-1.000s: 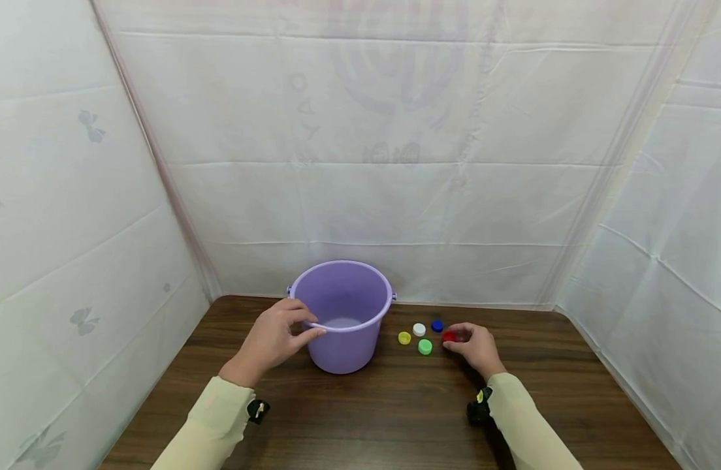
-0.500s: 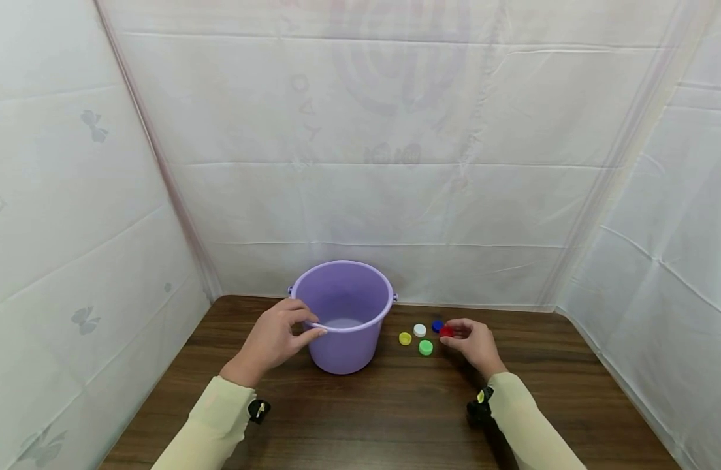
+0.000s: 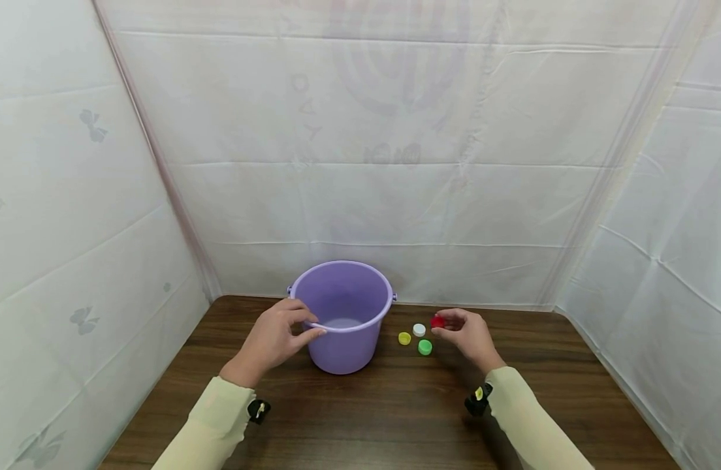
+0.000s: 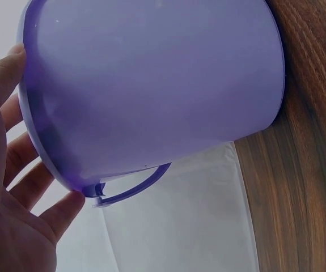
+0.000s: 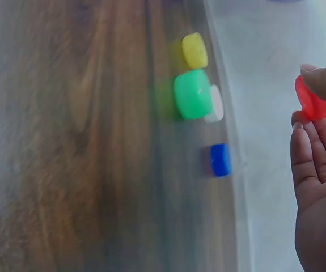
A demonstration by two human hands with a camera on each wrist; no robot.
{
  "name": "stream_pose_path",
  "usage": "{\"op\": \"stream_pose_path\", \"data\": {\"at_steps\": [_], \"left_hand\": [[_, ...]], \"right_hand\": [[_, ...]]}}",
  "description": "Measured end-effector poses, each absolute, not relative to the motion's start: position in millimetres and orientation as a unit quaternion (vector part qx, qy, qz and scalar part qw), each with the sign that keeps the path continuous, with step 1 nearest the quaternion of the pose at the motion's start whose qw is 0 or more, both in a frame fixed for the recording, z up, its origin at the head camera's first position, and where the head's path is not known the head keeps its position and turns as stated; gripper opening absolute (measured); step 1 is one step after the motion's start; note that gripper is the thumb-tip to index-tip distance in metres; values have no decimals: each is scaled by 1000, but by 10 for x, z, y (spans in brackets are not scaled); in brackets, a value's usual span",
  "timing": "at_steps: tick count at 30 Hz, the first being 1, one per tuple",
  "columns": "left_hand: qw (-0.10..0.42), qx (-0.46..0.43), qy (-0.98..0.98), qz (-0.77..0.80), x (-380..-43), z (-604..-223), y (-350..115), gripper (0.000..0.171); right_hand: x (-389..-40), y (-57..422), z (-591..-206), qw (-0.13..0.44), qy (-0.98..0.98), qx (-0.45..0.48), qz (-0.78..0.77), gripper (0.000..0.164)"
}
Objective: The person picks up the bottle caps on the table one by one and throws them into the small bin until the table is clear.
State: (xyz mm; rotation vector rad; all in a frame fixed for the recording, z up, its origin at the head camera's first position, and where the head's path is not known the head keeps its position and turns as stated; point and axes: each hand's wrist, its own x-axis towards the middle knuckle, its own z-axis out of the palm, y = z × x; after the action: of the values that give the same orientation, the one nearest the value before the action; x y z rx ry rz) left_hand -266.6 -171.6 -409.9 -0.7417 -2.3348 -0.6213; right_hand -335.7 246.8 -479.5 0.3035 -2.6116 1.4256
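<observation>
Caps lifted: one, as far as the pictures showed; the red cap [image 5: 312,101] was off the table [image 3: 349,421], in the right hand [image 3: 467,333].
Caps left on the table: four, the yellow [image 3: 404,339], white [image 3: 419,330], green [image 3: 425,347] and blue [image 5: 220,160] ones; the red one hid the blue from the head view.
Stage: seemingly early, with one piece raised and none of the others held.
Red cap's place: right of the bucket [image 3: 343,354], at the far right of the group, apart from the bucket.
Red cap's direction: tilted, nearly edge-on in the right wrist view; a short round disc with no clear long axis, and which face was hollow could not be told.
Bucket's direction: upright, mouth up, long axis vertical.
Right fingers: thumb and fingertips pinched the red cap.
Left hand [image 3: 272,329]: thumb and fingers, spread apart, pinched the bucket's near left rim.
</observation>
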Motion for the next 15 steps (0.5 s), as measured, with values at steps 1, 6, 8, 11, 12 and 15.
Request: {"op": "stream_pose_path", "data": {"at_steps": [1,6,8,11,12,15], "left_hand": [[303,-280,-880,-234,-2669,-4099,-1717,18],[297,-280,-883,-233,-2675,-4090,-1725,18],[293,-279,-884,-233,-2675,-4089,-1729,18],[290,-277,-886,-232,-2674,-4087,-1734,18],[289,-276,-887,-232,-2673,-4086,-1735,18],[289,-278,-886,-233,-2672,-4084,-1736,17]], "right_hand": [[-3356,2453,-4771,76,-869,104,478,40],[-3335,2365,-4640,75,-862,116,488,39],[-3326,2326,-4593,74,-860,120,490,39],[-3304,2265,-4517,71,-855,123,499,39],[-3296,2245,-4490,70,-853,124,502,40],[-3277,2201,-4409,70,-848,130,510,41]]}}
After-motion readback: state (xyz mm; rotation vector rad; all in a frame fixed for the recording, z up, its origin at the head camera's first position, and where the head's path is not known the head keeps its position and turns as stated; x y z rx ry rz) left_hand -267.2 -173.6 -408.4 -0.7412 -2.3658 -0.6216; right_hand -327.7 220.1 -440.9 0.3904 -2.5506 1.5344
